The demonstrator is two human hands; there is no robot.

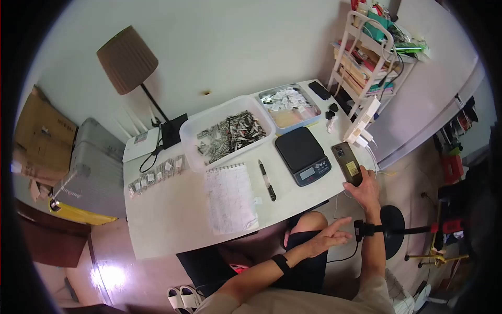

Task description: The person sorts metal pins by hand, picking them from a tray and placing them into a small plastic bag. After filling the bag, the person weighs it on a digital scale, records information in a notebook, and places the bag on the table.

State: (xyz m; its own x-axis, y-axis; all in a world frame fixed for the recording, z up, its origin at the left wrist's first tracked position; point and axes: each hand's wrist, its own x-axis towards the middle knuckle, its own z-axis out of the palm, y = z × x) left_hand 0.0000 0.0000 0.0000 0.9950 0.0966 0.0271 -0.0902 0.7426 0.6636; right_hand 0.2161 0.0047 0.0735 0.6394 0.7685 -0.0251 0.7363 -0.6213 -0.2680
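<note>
My right hand [367, 191] is at the table's right edge, thumb and fingers around the near end of a smartphone [346, 159] that lies back side up with a yellow label on it. Over my lap, off the table's front edge, my left hand [327, 242] has its fingers stretched out and nothing in it. A black digital scale [301, 149] sits left of the phone. Further left lie a black pen [266, 180] and a spiral notepad page with handwriting [230, 199].
A plastic tub [191, 149] of small metal pieces and a tin [300, 121] with paper slips stand at the back. Several small bags [151, 178] lie at left near a router [141, 146] and a lamp [128, 60]. A power strip [364, 120] with cables borders the right edge.
</note>
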